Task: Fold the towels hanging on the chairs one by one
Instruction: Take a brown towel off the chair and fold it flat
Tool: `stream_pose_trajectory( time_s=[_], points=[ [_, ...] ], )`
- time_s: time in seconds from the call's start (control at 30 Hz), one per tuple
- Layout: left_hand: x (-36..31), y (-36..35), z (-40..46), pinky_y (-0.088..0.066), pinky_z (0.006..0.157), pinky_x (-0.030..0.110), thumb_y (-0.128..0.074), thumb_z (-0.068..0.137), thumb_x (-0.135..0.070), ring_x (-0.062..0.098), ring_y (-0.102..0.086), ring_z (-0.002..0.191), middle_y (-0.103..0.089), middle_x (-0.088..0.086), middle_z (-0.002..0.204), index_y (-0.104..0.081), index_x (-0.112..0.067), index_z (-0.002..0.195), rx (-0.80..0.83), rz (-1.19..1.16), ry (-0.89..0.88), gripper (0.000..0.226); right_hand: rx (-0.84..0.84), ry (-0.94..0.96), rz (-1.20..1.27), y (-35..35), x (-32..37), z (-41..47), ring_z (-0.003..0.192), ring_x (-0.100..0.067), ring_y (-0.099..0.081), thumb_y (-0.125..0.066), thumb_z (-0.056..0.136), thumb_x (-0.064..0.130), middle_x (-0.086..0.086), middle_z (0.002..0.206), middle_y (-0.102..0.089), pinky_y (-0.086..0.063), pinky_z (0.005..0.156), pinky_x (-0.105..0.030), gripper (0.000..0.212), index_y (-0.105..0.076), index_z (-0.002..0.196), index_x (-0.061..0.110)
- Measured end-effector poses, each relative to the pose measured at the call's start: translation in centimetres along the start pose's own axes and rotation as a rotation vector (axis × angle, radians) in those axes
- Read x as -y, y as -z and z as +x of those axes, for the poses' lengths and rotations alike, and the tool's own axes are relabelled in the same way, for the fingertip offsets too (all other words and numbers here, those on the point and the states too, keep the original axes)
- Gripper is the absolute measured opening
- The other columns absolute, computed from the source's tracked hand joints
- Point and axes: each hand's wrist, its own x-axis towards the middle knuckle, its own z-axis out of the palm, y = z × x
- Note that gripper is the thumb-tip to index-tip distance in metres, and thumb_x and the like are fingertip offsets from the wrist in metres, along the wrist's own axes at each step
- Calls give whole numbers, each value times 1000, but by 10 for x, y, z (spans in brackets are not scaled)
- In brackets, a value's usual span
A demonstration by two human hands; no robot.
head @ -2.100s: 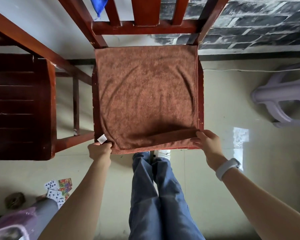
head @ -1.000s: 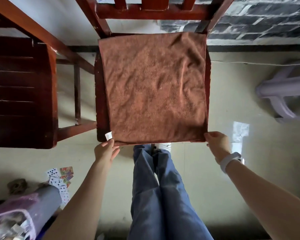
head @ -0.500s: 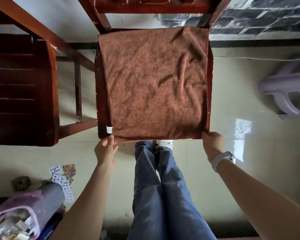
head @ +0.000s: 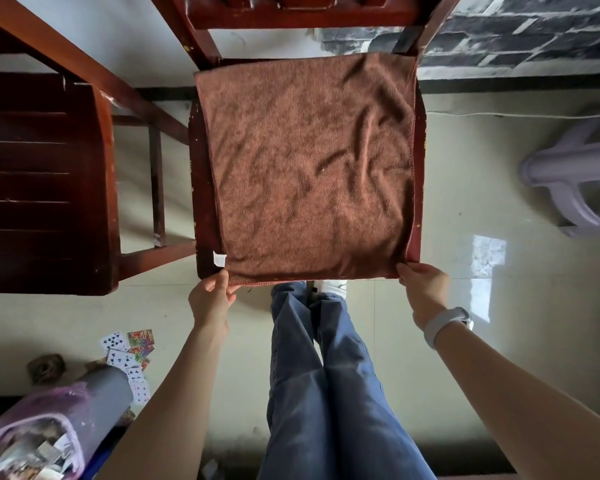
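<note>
Now the brown towel (head: 309, 168) is pinched at both near corners by left hand (head: 212, 297) and right hand (head: 425, 289), easily skewed if lifted unevenly.

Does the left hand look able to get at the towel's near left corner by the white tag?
Probably yes. The left hand is right at that corner of the brown towel, its fingers just under the white tag, nothing between. Whether it already pinches the cloth I cannot tell.
</note>
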Motion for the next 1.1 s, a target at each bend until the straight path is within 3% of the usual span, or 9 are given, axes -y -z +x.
stream_pose_trajectory(
  time_s=[0.1,0.23,0.3,0.37,0.57,0.67,0.87,1.0,1.1],
  points=[
    [-1,2,-1,-46,89,31,-53,92,-18,22,-60,97,-60,17,121,-55,1,116,19,9,23,31,60,-15,-17,-3,2,0,70,-23,-50,-59,83,6,-10,69,-56,-39,63,-30,12,-63,72,7],
    [-7,5,-4,-47,81,26,-52,92,-17,22,-60,94,-62,16,113,-55,2,117,43,35,39,30,65,-16,-92,-4,2,6,63,-23,-41,-54,81,5,-15,64,-48,-31,56,-30,26,-53,55,6],
    [-12,7,-7,-47,69,21,-53,92,-18,17,-59,79,-63,9,93,-56,2,114,51,59,10,30,49,-28,-93,1,3,8,64,-23,-40,-51,81,8,-15,64,-47,-31,58,-30,23,-55,62,-5],
    [-19,11,-11,-45,65,20,-54,92,-19,16,-58,76,-59,7,92,-56,1,113,45,69,-35,30,30,-35,-58,9,6,7,63,-22,-39,-51,82,11,-13,63,-46,-32,56,-28,27,-57,77,-15],
    [-66,30,-35,-47,76,28,-50,94,-21,10,-53,69,-56,-1,82,-53,-11,104,76,-87,-173,15,147,-108,525,53,48,-6,50,-9,-47,-56,86,7,-2,53,-50,-42,48,-14,20,-57,66,7],
    [-70,37,-38,-47,80,32,-47,95,-19,12,-50,67,-54,2,79,-51,-8,103,92,-76,-155,14,213,-159,587,64,52,-10,53,-12,-48,-54,86,1,-7,58,-49,-44,46,-12,20,-55,67,5],
    [-52,40,-32,-46,40,10,-48,95,-14,15,-50,60,-52,5,70,-52,-4,94,18,42,-70,11,190,-229,505,59,33,-15,51,-15,-43,-49,86,-5,-10,63,-43,-41,40,-13,19,-55,70,2],
    [-57,42,-37,-49,53,16,-50,93,-11,14,-50,63,-52,4,75,-52,-3,96,49,-35,-40,9,185,-194,458,60,38,-19,51,-13,-44,-46,89,-1,-9,63,-44,-39,40,-12,17,-53,74,0],
    [-62,40,-42,-45,63,22,-48,94,-12,13,-47,62,-51,4,75,-53,-9,81,57,-44,-61,15,165,-166,466,58,45,-22,43,-8,-46,-47,91,1,-7,61,-44,-38,38,-11,22,-53,69,3]
  ],
)
